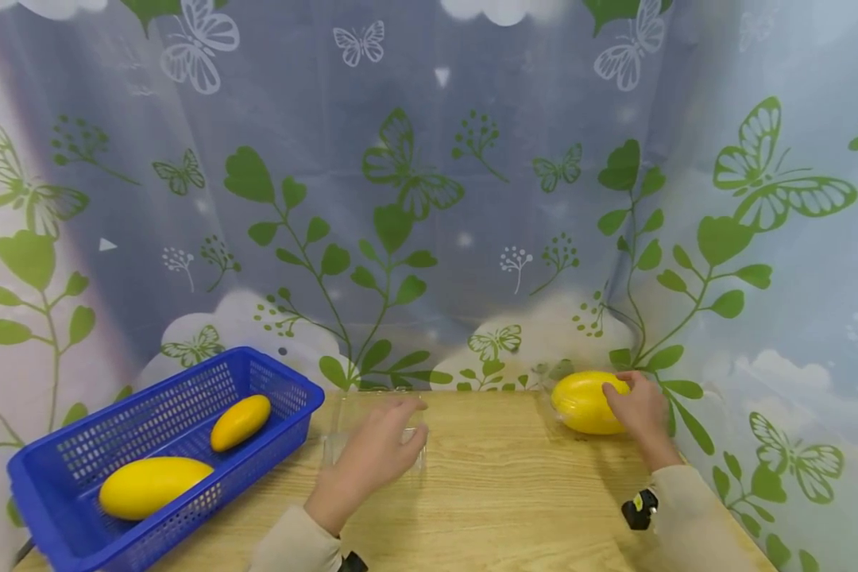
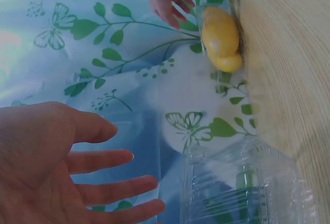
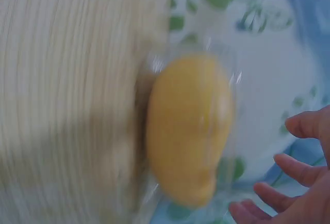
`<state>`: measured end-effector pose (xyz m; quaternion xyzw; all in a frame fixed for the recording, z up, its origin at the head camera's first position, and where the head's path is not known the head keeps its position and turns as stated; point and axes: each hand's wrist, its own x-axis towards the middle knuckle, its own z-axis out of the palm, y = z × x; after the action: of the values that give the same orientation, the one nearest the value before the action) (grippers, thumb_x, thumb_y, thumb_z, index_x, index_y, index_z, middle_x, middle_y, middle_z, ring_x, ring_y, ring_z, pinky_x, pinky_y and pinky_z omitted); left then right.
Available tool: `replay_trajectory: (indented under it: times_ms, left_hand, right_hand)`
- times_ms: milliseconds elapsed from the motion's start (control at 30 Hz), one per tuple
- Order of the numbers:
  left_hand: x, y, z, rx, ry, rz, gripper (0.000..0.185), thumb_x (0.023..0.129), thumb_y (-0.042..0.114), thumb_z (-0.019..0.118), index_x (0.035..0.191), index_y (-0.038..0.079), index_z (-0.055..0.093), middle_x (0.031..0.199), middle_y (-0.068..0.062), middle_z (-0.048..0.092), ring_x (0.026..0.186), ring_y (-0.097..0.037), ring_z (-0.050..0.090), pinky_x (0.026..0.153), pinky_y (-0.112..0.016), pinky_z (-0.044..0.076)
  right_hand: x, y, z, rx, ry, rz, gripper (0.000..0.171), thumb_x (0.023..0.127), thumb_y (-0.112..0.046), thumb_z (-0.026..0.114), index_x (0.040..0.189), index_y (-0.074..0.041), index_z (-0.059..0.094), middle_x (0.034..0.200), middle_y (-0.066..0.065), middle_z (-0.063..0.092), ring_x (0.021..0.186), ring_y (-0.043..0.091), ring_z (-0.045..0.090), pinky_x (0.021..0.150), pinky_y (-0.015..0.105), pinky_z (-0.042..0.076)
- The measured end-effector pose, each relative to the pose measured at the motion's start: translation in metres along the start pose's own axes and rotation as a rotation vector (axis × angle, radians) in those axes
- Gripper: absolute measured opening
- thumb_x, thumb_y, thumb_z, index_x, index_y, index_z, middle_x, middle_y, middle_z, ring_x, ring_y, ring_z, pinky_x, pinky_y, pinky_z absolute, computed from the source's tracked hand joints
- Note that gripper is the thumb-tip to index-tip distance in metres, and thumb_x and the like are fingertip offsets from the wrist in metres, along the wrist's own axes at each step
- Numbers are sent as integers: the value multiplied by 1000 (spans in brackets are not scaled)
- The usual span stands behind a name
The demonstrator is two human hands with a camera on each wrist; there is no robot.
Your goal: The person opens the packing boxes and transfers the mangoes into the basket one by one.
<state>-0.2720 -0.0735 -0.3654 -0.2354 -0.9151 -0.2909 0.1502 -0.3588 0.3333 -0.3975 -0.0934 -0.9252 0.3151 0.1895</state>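
Well, from the head view, the right hand [image 1: 639,413] was at the far right of the wooden counter [image 1: 515,492], fingers laid over the side of a yellow mango [image 1: 586,403] that seemed to sit inside a clear plastic box hard against the curtain; whether the hand actually gripped it could not be told. The left hand [image 1: 379,453] hovered over a second clear plastic box [image 1: 372,433] near the counter's middle, fingers spread and relaxed, grasping nothing. Off to the left sat a blue basket [image 1: 64,477] with two more mangoes in it, a larger one [image 1: 153,486] in front and a smaller one [image 1: 241,422] behind.

Over to the left wrist view: the left hand's fingers [image 2: 111,159] were straight and released, just beside the empty clear box [image 2: 242,188], with the far mango [image 2: 220,38] and the right hand's fingers [image 2: 170,0] visible beyond.

The right wrist view was blurred, but the mango [image 3: 188,126] filled the middle of it behind a shiny clear wrap or wall, and the right hand's fingers [image 3: 289,167] stood loosely open beside it, not closed round it.

The risks, as a judgement: the light clear boxes could skid on the smooth counter under a push, and the round mango could roll or slip from a one-sided touch, right at the counter's edge.

The count: three mangoes, two clear boxes, one basket, two hands.
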Motion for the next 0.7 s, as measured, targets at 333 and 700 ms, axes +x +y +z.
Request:
replay_trajectory:
  times_ms: [333, 700]
  left_hand:
    - [1, 12, 10, -19, -27, 19, 36, 100, 18, 62, 132, 5, 66, 135, -18, 68, 126, -39, 64, 103, -55, 55]
    - [2, 18, 20, -23, -94, 5, 35, 100, 18, 62, 133, 7, 66, 131, -17, 69, 116, -35, 69, 87, -49, 60]
  right_hand:
    - [21, 60, -20, 177, -176, 165, 79, 107, -46, 43, 160, 8, 19, 161, 40, 21, 144, 58, 29, 115, 68, 35]
    - [26, 77, -23, 271, -319, 187, 87, 105, -52, 46, 161, 8, 17, 160, 42, 20, 121, 49, 57, 99, 52, 55]
